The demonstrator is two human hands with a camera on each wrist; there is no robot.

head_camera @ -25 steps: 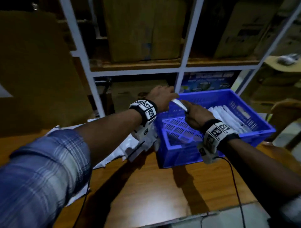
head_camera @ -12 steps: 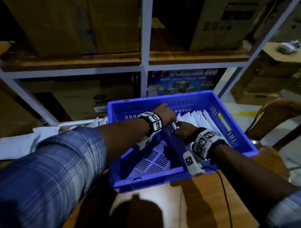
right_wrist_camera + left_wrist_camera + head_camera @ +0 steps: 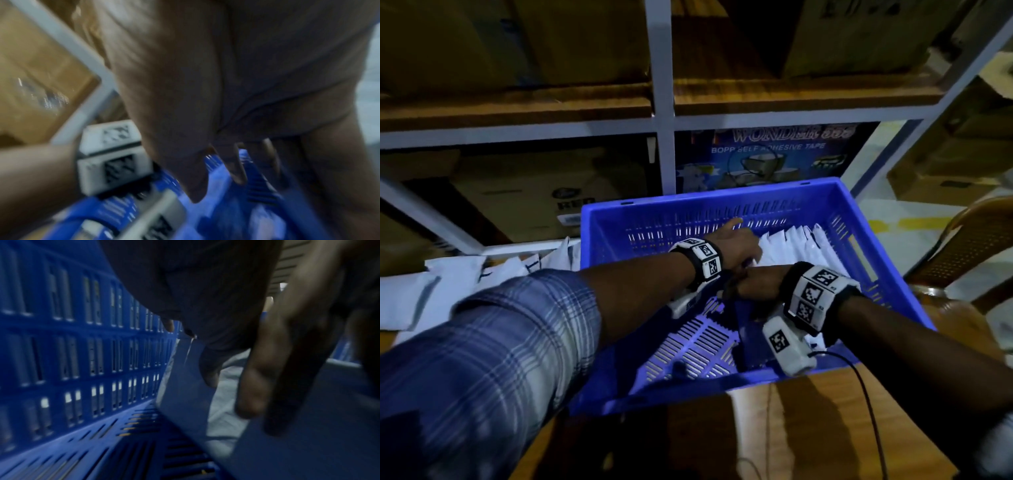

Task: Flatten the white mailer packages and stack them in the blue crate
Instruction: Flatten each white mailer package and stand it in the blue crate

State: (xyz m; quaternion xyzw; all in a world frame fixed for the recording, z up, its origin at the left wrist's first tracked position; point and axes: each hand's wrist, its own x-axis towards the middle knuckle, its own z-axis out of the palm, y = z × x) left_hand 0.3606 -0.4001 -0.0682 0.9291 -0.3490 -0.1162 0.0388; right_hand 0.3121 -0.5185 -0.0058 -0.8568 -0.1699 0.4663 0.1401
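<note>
1. Right now both hands are inside the blue crate [image 3: 825,198], which sits on a wooden table [image 3: 808,428] in front of metal shelving [image 3: 661,113] loaded w/ cardboard boxes [image 3: 527,37].
2. Left hand [image 3: 736,245] — reaches toward the crate's far wall, fingers stretched out fairly straight, resting against the left end of the row of white mailer packages [image 3: 801,246]. Left wrist view shows its fingers [image 3: 265,369] extended over a flat mailer face; nothing curled round it that I can see.
3. Right hand [image 3: 755,282] — just beside the left, near the front edge of the mailer row, approx. mid-crate. Fingers point down toward the crate floor in the right wrist view [image 3: 236,168], but it's blurred; can't tell if they pinch a mailer or hang loose.
4. Mailers in the crate stand on edge, leaning in a row along the right half; the left half shows bare slotted floor.
5. More white mailers [image 3: 431,291] lie in a loose pile on the table, left of the crate, outside it.
6. Both wrists carry white marker blocks w/ black straps; a cable [image 3: 866,394] runs from the right one across the table.
7. Blue printed box [image 3: 763,154] reading "BOPP SELF ADHESIVE TAPE" sits on the shelf behind the crate; a wooden chair [image 3: 976,246] is at the right.
</note>
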